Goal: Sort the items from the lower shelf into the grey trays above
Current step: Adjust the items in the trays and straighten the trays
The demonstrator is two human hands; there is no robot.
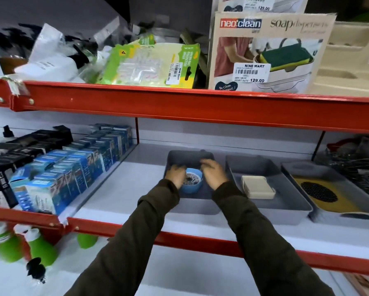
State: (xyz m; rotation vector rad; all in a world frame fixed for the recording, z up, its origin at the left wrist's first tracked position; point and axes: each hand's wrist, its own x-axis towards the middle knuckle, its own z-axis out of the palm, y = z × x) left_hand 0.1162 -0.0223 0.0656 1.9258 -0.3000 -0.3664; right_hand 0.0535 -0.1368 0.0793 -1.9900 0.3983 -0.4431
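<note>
Sleeves: dark, both arms reaching over the red shelf edge (200, 238).
Left hand (176, 175): curled on the blue cup (191, 182), grasping its left side.
Right hand (213, 173): fingers bent over the cup's right rim, touching it.
Cup: sitting inside the left grey tray (190, 208).
Middle tray (286, 210): holds a cream box (257, 186).
Right tray (290, 169): yellow mat (320, 194) inside.
</note>
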